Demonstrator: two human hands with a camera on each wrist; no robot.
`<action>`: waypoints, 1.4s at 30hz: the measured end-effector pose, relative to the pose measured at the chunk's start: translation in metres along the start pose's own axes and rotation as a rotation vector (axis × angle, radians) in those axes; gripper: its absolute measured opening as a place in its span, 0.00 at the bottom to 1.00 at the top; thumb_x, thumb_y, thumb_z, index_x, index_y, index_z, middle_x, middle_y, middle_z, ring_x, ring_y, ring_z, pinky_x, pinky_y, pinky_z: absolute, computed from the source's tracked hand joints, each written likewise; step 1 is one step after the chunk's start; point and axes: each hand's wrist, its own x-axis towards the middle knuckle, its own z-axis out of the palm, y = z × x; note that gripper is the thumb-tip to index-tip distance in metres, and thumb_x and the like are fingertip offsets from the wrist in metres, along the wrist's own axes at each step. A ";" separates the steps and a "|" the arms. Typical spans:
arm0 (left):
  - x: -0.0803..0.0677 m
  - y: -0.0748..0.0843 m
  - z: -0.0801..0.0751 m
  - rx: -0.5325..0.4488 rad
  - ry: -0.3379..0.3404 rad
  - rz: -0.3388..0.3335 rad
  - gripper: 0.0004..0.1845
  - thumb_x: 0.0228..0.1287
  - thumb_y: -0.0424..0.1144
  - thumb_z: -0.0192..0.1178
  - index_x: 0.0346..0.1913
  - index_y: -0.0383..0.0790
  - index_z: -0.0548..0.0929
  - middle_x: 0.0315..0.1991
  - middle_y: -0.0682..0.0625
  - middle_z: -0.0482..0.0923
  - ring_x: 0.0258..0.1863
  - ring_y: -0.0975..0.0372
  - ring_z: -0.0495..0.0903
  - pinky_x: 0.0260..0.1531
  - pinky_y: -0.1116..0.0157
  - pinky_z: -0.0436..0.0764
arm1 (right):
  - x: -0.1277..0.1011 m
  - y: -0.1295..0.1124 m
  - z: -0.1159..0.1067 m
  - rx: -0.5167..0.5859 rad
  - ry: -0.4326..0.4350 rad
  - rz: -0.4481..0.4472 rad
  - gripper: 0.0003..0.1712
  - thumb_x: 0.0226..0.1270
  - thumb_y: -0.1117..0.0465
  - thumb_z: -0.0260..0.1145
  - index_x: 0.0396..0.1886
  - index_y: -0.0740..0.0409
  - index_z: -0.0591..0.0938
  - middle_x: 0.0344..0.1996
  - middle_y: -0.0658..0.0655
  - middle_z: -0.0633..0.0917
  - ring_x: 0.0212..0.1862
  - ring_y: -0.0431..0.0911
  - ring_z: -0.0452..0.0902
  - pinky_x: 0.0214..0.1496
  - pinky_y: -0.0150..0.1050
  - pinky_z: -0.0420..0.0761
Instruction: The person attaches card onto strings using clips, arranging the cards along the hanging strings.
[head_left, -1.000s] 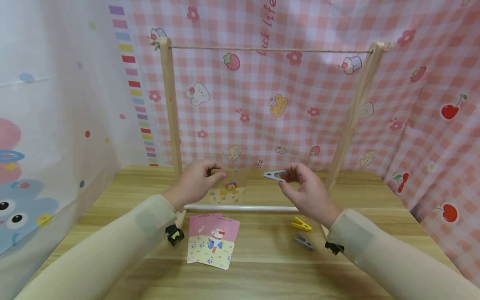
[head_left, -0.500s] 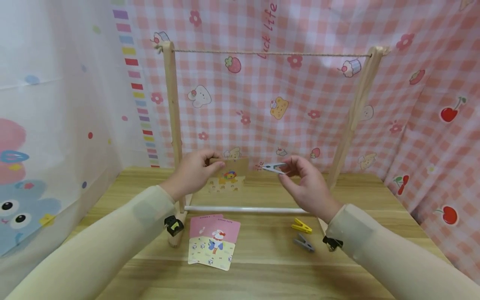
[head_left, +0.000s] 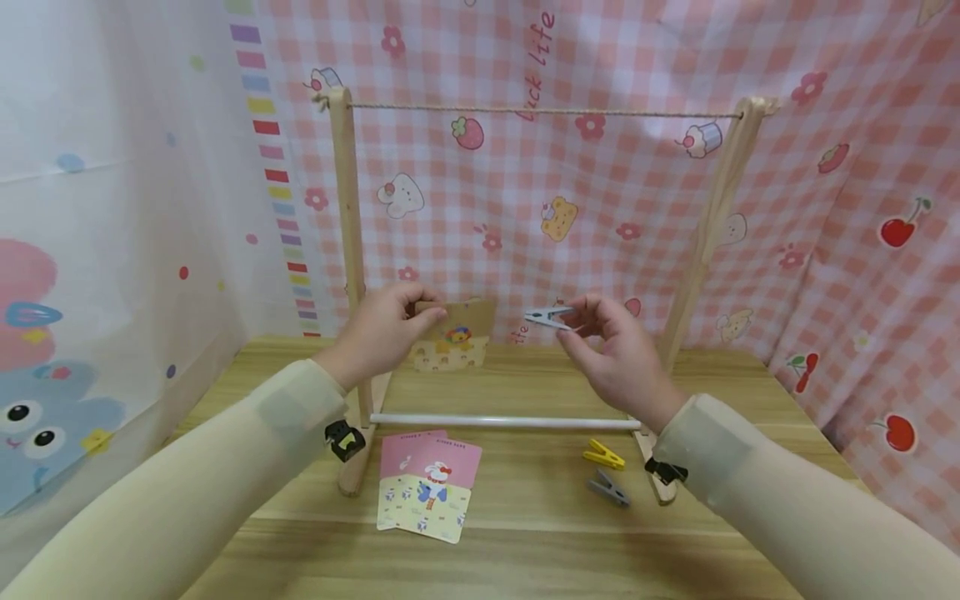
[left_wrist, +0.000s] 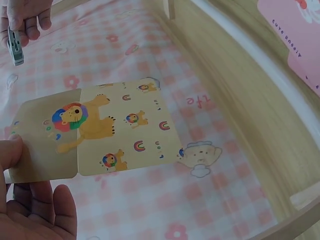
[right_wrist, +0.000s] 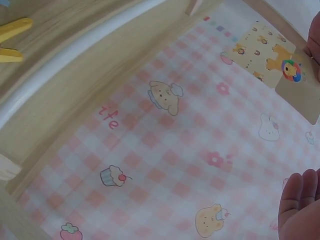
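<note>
Between thumb and fingers, my left hand pinches the upper left corner of a brown and cream card with a lion on it. The left wrist view shows the lion card whole, its lion in a rainbow mane. My right hand pinches a light grey clothespin by its handle end, its nose pointing left toward the card. Card and clothespin are apart, both in the air below the string. In the right wrist view only the fingers show, and the clothespin is hidden.
A wooden frame, with a left post and a right post, carries the string. A white rod joins its feet. Two overlapping pink and yellow cards, a yellow clothespin and a darker grey clothespin lie on the table.
Both hands have risen, bringing the lion card and the light grey clothespin up from low over the table toward the string. The view has tilted slightly up. Cards and clothespins on the table stay put.
</note>
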 end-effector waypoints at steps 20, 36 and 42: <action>0.009 0.019 -0.020 0.045 0.060 0.009 0.11 0.81 0.48 0.58 0.52 0.46 0.86 0.40 0.50 0.86 0.30 0.57 0.74 0.29 0.62 0.76 | 0.023 -0.020 -0.009 0.015 0.064 -0.078 0.13 0.74 0.72 0.65 0.55 0.69 0.78 0.47 0.62 0.85 0.43 0.41 0.80 0.41 0.25 0.84; 0.023 0.038 -0.037 0.026 0.143 0.066 0.11 0.81 0.45 0.58 0.52 0.43 0.85 0.42 0.47 0.84 0.32 0.57 0.74 0.32 0.62 0.75 | 0.047 -0.044 -0.020 0.013 0.111 -0.139 0.14 0.76 0.70 0.65 0.57 0.69 0.78 0.48 0.60 0.85 0.47 0.43 0.79 0.47 0.28 0.81; 0.027 0.045 -0.045 0.031 0.174 0.083 0.12 0.81 0.45 0.58 0.54 0.42 0.85 0.41 0.47 0.82 0.33 0.56 0.73 0.33 0.62 0.74 | 0.058 -0.055 -0.022 0.005 0.118 -0.152 0.14 0.77 0.68 0.64 0.58 0.68 0.77 0.48 0.59 0.85 0.47 0.42 0.79 0.50 0.28 0.81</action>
